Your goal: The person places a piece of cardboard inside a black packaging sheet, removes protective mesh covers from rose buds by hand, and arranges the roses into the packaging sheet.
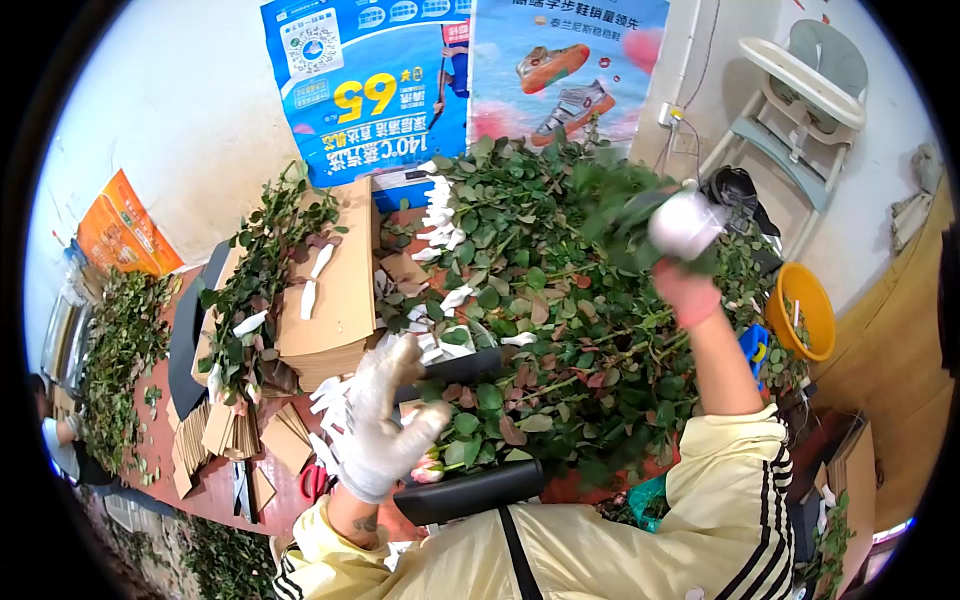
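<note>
My left hand (pixel 385 425), in a whitish glove, is raised over the near edge of the table with thumb and fingers apart and nothing in it. A pink-and-cream rose bud (pixel 428 466) lies just beside it, next to a black padded bar (pixel 470 490). My right hand (pixel 685 228), also gloved, is closed and smeared by motion at the upper right. Blurred leafy rose stems (pixel 615 205) stick out of it to the left. Beneath it spreads a big heap of leafy rose stems (pixel 570 320). White sleeves (pixel 437 215) line the heap's left side.
A stack of brown cardboard sheets (pixel 325 290) stands left of the heap, with sleeved roses on it. Red-handled scissors (pixel 315 483) lie near my left hand. An orange basin (pixel 803 312) and a high chair (pixel 800 100) are at right. Another person (pixel 62 440) shows at far left.
</note>
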Demonstrator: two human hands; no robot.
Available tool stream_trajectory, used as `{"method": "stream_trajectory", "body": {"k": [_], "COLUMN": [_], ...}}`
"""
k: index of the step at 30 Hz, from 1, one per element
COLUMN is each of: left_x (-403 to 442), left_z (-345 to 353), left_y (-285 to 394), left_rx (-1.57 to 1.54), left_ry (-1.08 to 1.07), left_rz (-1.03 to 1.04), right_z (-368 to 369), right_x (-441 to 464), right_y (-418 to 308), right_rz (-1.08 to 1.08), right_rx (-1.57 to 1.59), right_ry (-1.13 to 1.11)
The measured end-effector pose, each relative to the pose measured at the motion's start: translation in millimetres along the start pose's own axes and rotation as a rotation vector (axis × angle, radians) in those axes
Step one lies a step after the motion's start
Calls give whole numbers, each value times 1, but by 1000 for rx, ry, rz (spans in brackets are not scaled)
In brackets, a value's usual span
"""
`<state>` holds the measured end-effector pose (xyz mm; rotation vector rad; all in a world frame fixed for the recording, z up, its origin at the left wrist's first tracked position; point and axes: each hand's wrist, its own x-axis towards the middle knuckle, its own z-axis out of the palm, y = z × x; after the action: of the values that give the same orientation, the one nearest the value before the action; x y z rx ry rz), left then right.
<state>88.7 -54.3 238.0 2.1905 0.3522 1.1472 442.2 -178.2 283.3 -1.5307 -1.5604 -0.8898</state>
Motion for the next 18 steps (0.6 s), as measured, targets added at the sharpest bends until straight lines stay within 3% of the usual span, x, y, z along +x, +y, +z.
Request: {"method": "stream_trajectory", "body": {"k": [2,4,7,11,13,15,18], "left_x": [5,11,15,11,7,6,6], "left_z": [1,2,-1,-10,-12,-13,-11], "left_y": [11,29,41,39,34,29,33], "left_rx": [65,82,195,195,208,181,80], "left_ry": [33,61,15,-19,9,101,109], "left_rz": [168,257,363,250,183,137,55], "right_z": [21,39,64,72,65,49,54], "right_x": [7,-11,-28,-37,-34,-32,-45], "right_y": [-45,-86,-117,-136,-146,-157,-167], "right_rz": [-167,-325,-271,-253,-12,13,156], "right_rx": [207,-12,66,99,128,157,462], "right_ry": [-238,-224,-468,-504,-663,-622,-655]}}
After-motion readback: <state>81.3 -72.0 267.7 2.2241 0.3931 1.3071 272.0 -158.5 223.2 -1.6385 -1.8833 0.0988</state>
